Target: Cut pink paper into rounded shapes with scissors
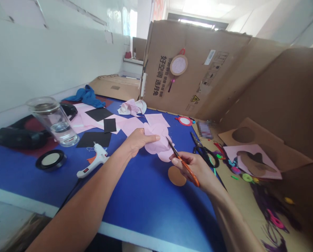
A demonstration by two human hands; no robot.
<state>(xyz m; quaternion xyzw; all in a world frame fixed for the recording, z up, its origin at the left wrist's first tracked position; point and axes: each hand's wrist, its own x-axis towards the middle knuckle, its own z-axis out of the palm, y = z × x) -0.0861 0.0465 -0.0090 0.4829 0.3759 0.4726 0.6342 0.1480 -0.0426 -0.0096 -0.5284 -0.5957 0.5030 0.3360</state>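
A: With clock positions taken from the pink paper [161, 131], how were the hands set?

B: The left hand [138, 141], at 9 o'clock, pinched the paper, thumb uppermost. The right hand [202, 169], at 4 o'clock, gripped an orange-handled tool [188, 169], its dark tip over the paper's right part. Tool type and tip contact could not be confirmed.

A: What did good working require?

B: In my judgement, a steady left pinch set back from the tip, the paper turned rather than the right wrist, and light pressure to avoid creasing.

A: Which edges and clearances applied?

B: The glass [63, 129] stood at 9 o'clock, well apart; the glue gun [96, 159] lay nearer, at 8 o'clock. The most room lay at 6 o'clock, over the blue counter [146, 203], up to its pale near edge. The brown disc [176, 176] sat at 5 o'clock. The cardboard panel [198, 80] bounded 1 o'clock; the black scissors [201, 147] restricted 3 o'clock.
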